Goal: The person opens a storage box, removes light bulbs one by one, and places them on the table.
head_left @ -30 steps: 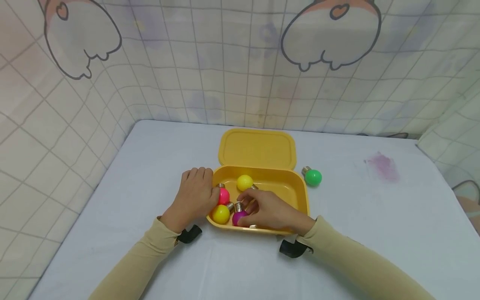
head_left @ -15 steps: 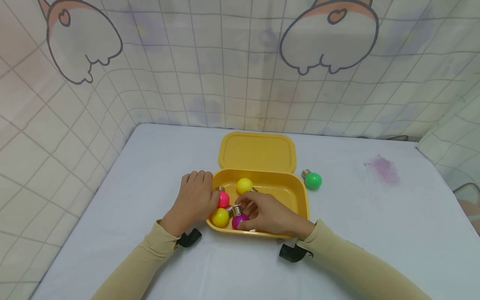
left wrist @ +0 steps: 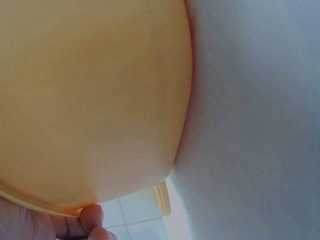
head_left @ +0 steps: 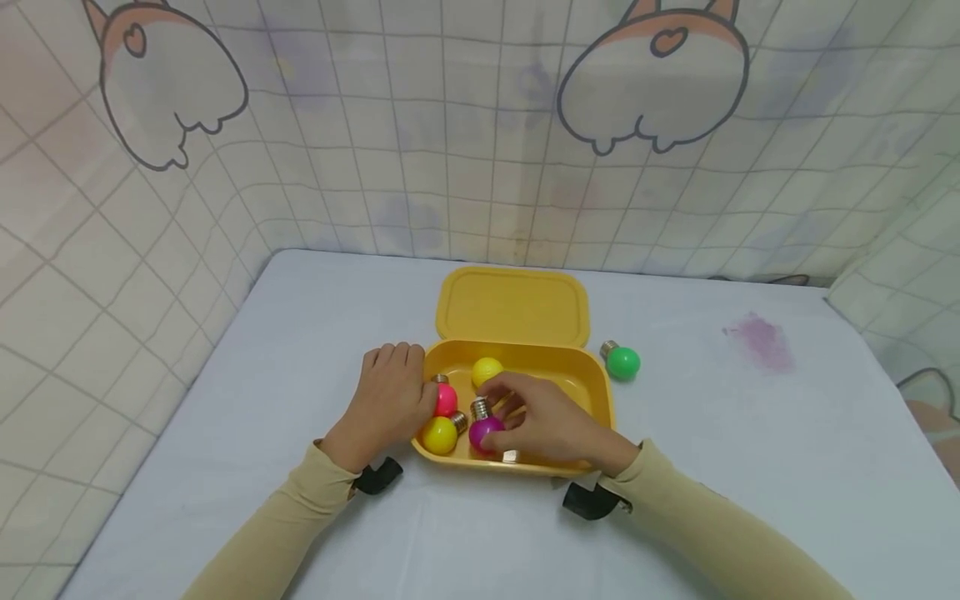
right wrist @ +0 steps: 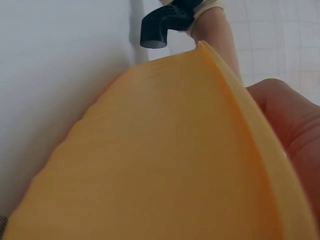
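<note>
A yellow plastic box (head_left: 600, 408) holds several small coloured light bulbs. My left hand (head_left: 390, 398) grips its left end, and in the left wrist view the fingertips (left wrist: 92, 216) curl under the rim. Inside the box my right hand (head_left: 551, 421) pinches a purple light bulb (head_left: 486, 433), its metal screw base pointing up and away from me. Left of that bulb lie a pink bulb (head_left: 446, 400) and a yellow bulb (head_left: 439, 435). Another yellow bulb (head_left: 486, 371) lies by the far wall, partly hidden by the right hand. In the right wrist view the box wall covers most of the hand.
Behind the box the yellow lid (head_left: 513, 307) lies flat on the white tablecloth (head_left: 330, 300). A green bulb (head_left: 623, 363) lies on the cloth right of the box. A gridded curtain (head_left: 480, 167) hangs along the back and sides.
My right hand has shifted slightly right inside the box with the purple bulb, away from the yellow bulb's screw base. My left hand keeps its hold on the box.
</note>
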Available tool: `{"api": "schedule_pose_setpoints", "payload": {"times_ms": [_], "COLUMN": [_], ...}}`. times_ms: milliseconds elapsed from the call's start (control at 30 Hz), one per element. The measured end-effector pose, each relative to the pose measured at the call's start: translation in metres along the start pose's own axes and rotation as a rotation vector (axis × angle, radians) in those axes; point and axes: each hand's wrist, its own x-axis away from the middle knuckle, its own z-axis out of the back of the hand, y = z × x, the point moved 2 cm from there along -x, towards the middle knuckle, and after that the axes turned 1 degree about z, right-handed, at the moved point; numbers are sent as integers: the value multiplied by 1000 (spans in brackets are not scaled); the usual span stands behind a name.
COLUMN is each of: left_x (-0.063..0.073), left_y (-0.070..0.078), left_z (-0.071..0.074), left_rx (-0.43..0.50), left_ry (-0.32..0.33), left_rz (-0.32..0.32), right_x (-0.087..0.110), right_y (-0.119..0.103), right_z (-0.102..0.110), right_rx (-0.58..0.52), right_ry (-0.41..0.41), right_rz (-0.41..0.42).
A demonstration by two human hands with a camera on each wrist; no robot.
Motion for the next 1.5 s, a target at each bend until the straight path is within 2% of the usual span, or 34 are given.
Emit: {"api": "schedule_pose_setpoints", "payload": {"times_ms": [167,467,700,967,1067,1367,1500], "left_x": [0,0,0,0,1,1,0], "left_y": [0,1,-1,-2,-2,-2,-2], "left_z": [2,1,0,-1,-1,-1,-1], "left_rx": [-2,6,7,4,3,-3,-3], "left_ry": [3,3,-5,-5,-10,-6,-6], "left_rz": [1,4,6,6,10,6,6], "right_x": [5,24,35,51,57,70,72], "right_y": [-3,-14,-14,-8,-5,10,18], "right_z": [10,33,51,77,87,115,125], "right_rx": [0,-69,-44,-7,14,-32,-42], "right_ry": [30,75,135,230,268,364,403], "right_rz": [3,92,115,182,179,189,139]}}
